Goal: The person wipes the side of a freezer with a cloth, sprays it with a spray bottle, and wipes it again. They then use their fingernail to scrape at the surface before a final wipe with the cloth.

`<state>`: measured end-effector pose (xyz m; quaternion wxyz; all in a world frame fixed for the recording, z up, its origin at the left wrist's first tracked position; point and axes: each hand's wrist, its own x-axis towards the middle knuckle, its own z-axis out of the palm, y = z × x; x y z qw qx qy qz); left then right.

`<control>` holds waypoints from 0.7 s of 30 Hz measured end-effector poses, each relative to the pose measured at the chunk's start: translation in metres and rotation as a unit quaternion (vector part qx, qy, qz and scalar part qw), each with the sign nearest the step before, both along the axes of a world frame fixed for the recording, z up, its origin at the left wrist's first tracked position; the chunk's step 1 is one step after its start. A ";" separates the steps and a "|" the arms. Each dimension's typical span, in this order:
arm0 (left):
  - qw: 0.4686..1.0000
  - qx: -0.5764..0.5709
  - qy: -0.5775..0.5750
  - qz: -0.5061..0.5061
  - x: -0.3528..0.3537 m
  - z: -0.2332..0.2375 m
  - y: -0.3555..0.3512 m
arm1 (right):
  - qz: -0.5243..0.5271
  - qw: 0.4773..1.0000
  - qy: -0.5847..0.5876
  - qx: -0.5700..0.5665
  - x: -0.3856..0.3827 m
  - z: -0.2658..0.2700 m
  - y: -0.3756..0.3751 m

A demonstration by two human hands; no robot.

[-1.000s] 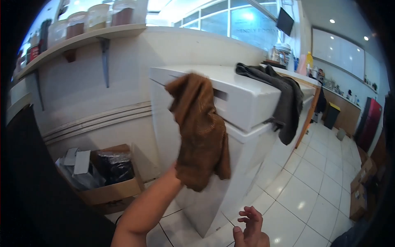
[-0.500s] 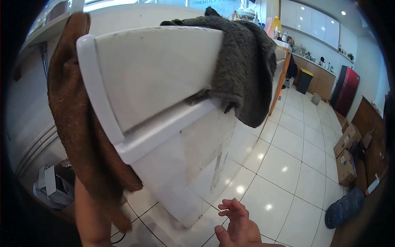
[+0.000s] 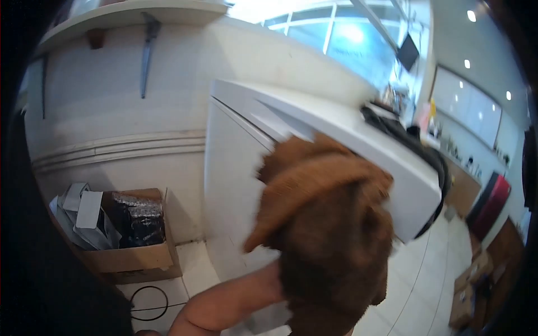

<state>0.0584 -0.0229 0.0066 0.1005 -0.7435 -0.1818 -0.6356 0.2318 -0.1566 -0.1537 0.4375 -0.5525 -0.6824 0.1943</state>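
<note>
A brown cloth (image 3: 336, 224) hangs in bunched folds in front of the white appliance (image 3: 235, 168), blurred by motion and covering part of its side and top edge. From the bottom, my left forearm (image 3: 235, 299) reaches up to the cloth, and the cloth covers my left hand, so its fingers are hidden. My right hand does not show. On the far end of the appliance's top lies a dark cloth (image 3: 403, 137), drooping over the edge.
An open cardboard box (image 3: 134, 260) with packages stands by the wall at the left, near a black cable loop (image 3: 149, 303). Above is a shelf (image 3: 123, 15) on brackets. Pipes (image 3: 117, 148) run along the wall. More boxes (image 3: 471, 283) stand at the right.
The view has swung left and now shows the wall, shelf and box. The brown cloth has gone from the left side to the middle with my left arm. My right hand has left view.
</note>
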 end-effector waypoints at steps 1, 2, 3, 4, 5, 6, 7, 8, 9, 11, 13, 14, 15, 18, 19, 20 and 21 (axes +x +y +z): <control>1.000 0.007 -0.009 -0.025 0.002 0.000 0.005 | 0.006 1.000 -0.018 0.016 0.004 -0.010 0.003; 0.999 0.010 -0.020 -0.043 -0.001 0.001 0.014 | -0.001 0.993 -0.095 0.065 0.010 -0.026 0.007; 0.998 0.005 -0.030 -0.057 -0.010 0.003 0.030 | -0.008 0.980 -0.170 0.107 0.006 -0.025 0.011; 0.996 -0.011 -0.047 -0.070 -0.025 0.004 0.047 | -0.008 0.978 -0.178 0.109 0.002 -0.024 0.014; 0.993 -0.041 -0.068 -0.091 -0.042 0.004 0.073 | -0.043 0.995 -0.071 0.059 -0.011 -0.013 0.015; 0.983 -0.087 -0.098 -0.129 -0.061 0.000 0.099 | -0.080 0.996 0.040 0.010 -0.019 -0.004 0.013; 0.965 -0.140 -0.132 -0.179 -0.077 -0.005 0.123 | -0.099 0.993 0.059 0.000 -0.023 0.001 0.010; 0.944 -0.180 -0.164 -0.221 -0.086 -0.011 0.140 | -0.109 0.992 0.060 0.002 -0.024 0.001 0.010; 0.928 -0.204 -0.188 -0.248 -0.091 -0.013 0.150 | -0.114 0.991 0.066 0.024 -0.026 -0.001 0.012; 0.916 -0.215 -0.212 -0.266 -0.090 -0.016 0.153 | -0.122 0.990 0.067 0.038 -0.027 -0.006 0.010; 0.964 -0.140 -0.160 -0.161 -0.087 -0.006 0.121 | -0.113 0.988 0.071 0.078 -0.024 -0.008 0.013; 0.992 -0.061 -0.103 -0.047 -0.085 0.002 0.108 | -0.121 0.986 0.070 0.085 -0.022 -0.011 0.014; 0.997 -0.017 -0.080 0.000 -0.080 0.008 0.093 | -0.117 0.985 0.079 0.095 -0.021 -0.015 0.014; 0.998 0.019 -0.063 -0.013 -0.054 0.019 0.049 | -0.119 0.983 0.086 0.108 -0.026 -0.009 0.003; 0.998 0.027 -0.061 -0.021 -0.043 0.019 0.032 | -0.121 0.982 0.091 0.111 -0.027 -0.007 -0.001; 0.997 0.031 -0.059 -0.032 -0.032 0.018 0.016 | -0.123 0.981 0.098 0.116 -0.029 -0.006 -0.004; 0.997 0.037 -0.060 -0.038 -0.026 0.019 0.004 | -0.112 0.979 0.094 0.140 -0.027 -0.009 -0.005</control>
